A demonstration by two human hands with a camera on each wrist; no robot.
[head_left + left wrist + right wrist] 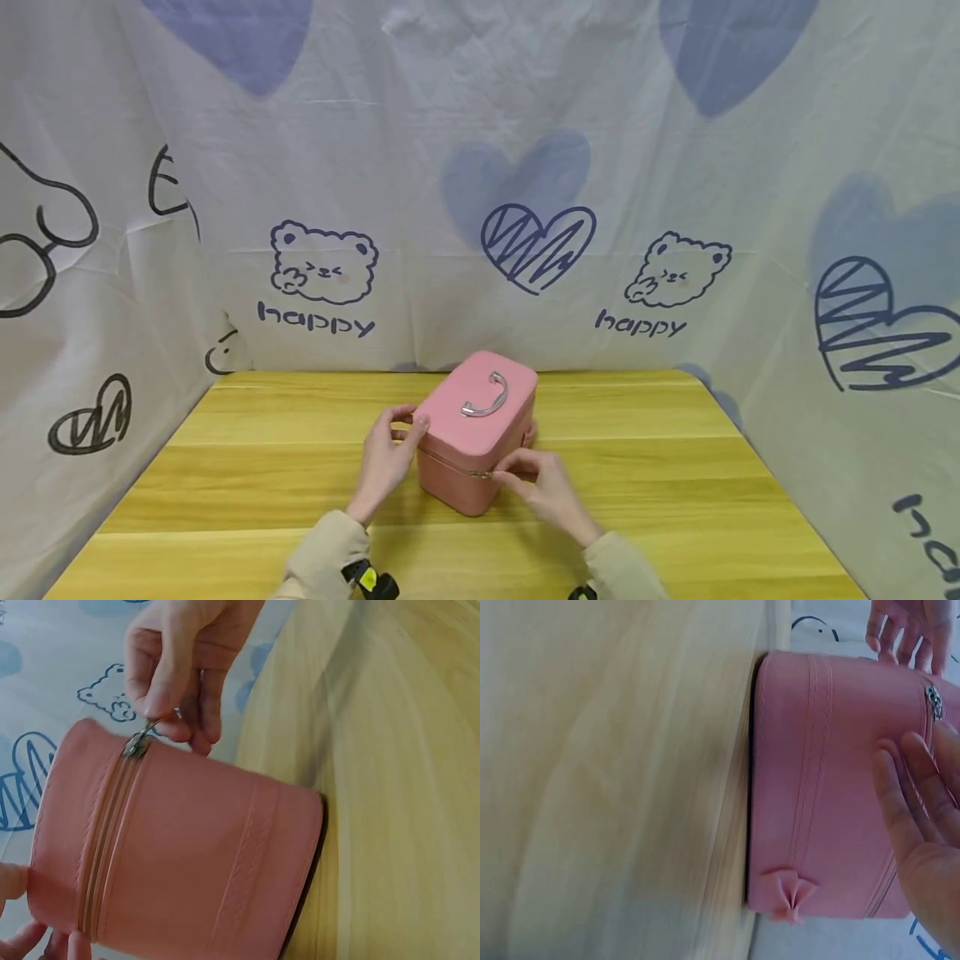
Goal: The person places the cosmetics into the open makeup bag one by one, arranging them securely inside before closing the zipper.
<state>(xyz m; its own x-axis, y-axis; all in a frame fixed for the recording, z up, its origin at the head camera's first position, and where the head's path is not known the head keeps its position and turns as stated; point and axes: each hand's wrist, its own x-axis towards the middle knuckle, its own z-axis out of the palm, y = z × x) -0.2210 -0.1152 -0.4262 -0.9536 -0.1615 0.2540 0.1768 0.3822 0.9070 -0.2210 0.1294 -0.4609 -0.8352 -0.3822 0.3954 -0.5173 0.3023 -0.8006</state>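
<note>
A pink vanity case (456, 483) with a silver handle (495, 398) on its lid stands on the table, one corner turned toward me. A zipper runs round it just below the lid. At the near corner my right hand (542, 490) pinches the metal zipper pull (142, 739) between thumb and index finger, the other fingers loosely bent beside the case. My left hand (390, 454) rests at the left end of the lid, thumb at its upper edge and fingers against the side. In the right wrist view, the left hand's fingers (907, 643) look fairly straight.
The wood-grain table (247, 500) extends on both sides of the case. A white cloth (420, 167) printed with hearts and bears hangs behind the table and along both sides. A small pink bow (789, 892) sits low on the case's right side.
</note>
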